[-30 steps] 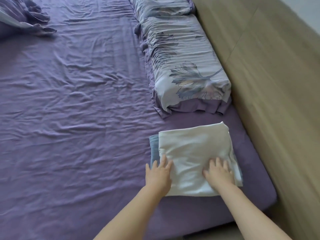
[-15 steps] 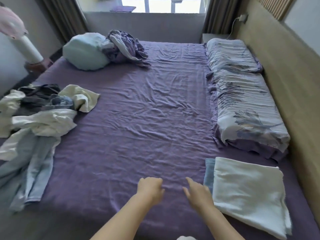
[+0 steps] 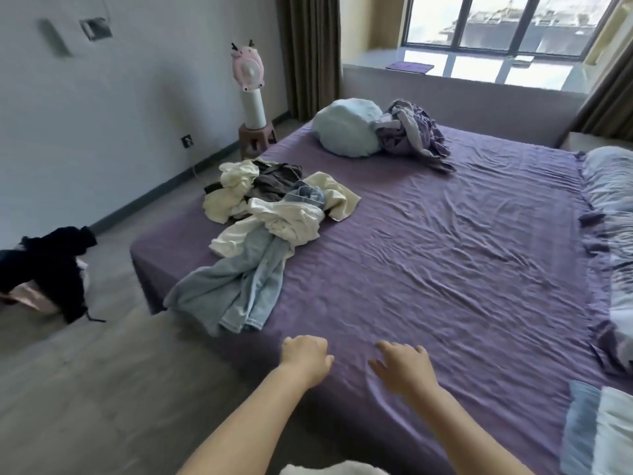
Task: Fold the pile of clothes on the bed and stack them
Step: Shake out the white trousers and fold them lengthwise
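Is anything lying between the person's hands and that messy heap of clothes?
Nothing visible. Only bare purple sheet lies between the left hand, the right hand and the pile of clothes. The jeans are its nearest part.

The bed sheet [image 3: 445,269] is plain purple all over. The pile of clothes [image 3: 267,221] mixes cream, white, dark grey-brown and washed-out light blue denim. Pale blue round cushion [image 3: 346,132] next to a crumpled purple-and-grey blanket [image 3: 414,135]. The pillow [image 3: 616,207] is light blue-white with a darker print, and the fan [image 3: 247,68] is pink on a white post.
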A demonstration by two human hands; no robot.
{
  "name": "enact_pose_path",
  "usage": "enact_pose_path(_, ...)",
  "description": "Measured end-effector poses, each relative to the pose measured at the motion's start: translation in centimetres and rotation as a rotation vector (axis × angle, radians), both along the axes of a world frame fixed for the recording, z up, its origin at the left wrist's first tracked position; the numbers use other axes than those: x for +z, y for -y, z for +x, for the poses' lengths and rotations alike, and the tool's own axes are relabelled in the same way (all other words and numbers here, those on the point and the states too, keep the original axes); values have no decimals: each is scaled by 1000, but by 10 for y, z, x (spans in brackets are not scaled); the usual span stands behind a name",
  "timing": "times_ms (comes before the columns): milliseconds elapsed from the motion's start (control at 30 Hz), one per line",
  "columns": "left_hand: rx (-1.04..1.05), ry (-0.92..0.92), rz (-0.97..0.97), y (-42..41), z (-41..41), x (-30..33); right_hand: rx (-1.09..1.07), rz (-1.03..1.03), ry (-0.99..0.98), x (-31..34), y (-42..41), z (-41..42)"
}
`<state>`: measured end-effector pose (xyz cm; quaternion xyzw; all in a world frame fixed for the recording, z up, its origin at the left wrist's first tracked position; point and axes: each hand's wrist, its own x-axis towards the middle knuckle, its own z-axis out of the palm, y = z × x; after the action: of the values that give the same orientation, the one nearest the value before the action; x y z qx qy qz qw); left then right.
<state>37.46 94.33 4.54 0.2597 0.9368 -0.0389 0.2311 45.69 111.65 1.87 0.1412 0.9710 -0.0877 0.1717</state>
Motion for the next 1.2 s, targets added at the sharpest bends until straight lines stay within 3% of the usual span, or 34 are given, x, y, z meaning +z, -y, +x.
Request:
enact_pose_path(267, 207, 9, -20, 143, -24, -5, 152, -48, 20, 6, 127, -55)
enact_pose_path(500, 354, 41, 9, 202, -42, -18, 268, -32, 68, 13, 177, -99)
enact_pose_path(867, 431, 53, 23, 216, -139, -33, 202, -94, 74, -18, 150, -206)
enact_pose_path(1200, 395, 107, 63, 179, -247, -46, 80, -182, 98, -33, 96, -315)
